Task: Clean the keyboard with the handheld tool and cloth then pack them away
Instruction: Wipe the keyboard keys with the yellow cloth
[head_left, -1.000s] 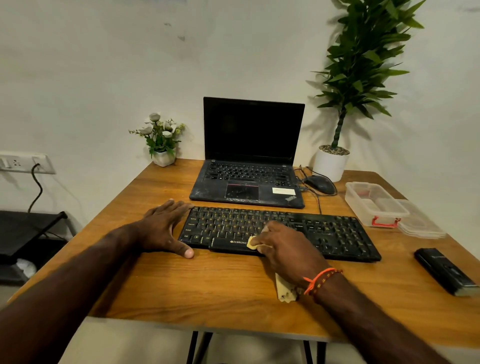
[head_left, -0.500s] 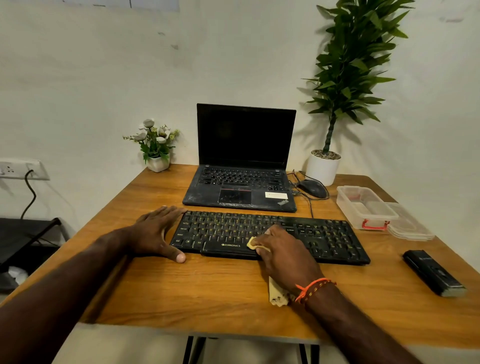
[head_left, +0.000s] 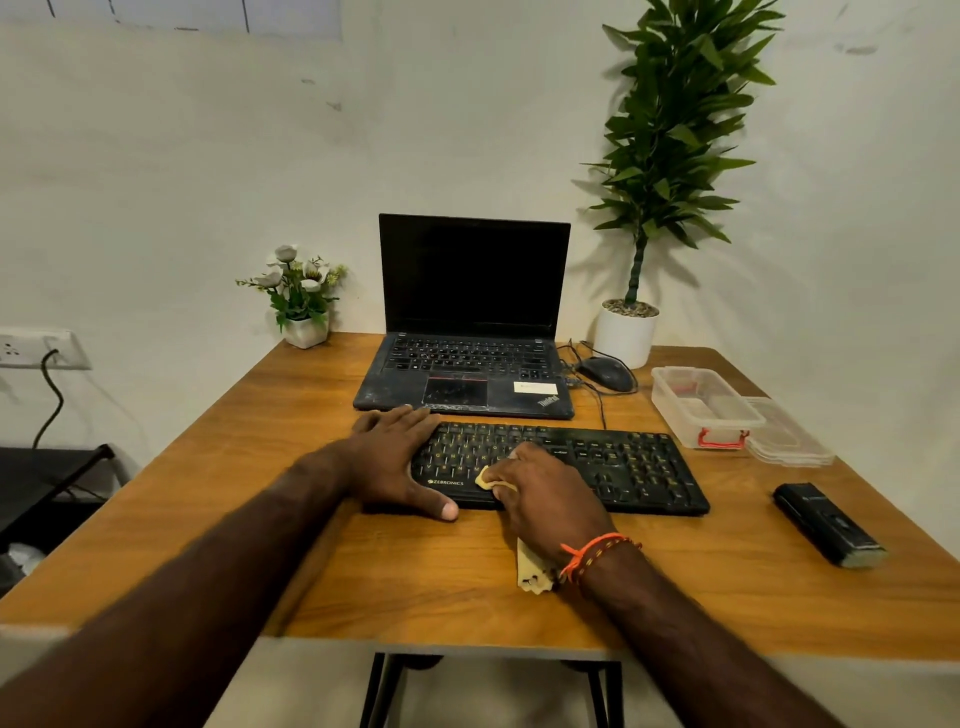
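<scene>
The right hand (head_left: 545, 499) has its fingers curled around a yellow cloth (head_left: 488, 478), pressing it onto the middle keys of the black keyboard (head_left: 623, 467); a loose tail of cloth hangs out behind the wrist. The left hand (head_left: 400, 457) lies flat, fingers straight, over the keyboard's left end, probably to stop it sliding while it is wiped. The keyboard lies on the wooden desk (head_left: 260, 493), its long axis running left to right, keys upward. The black handheld tool (head_left: 826, 522) rests well apart, to the right.
</scene>
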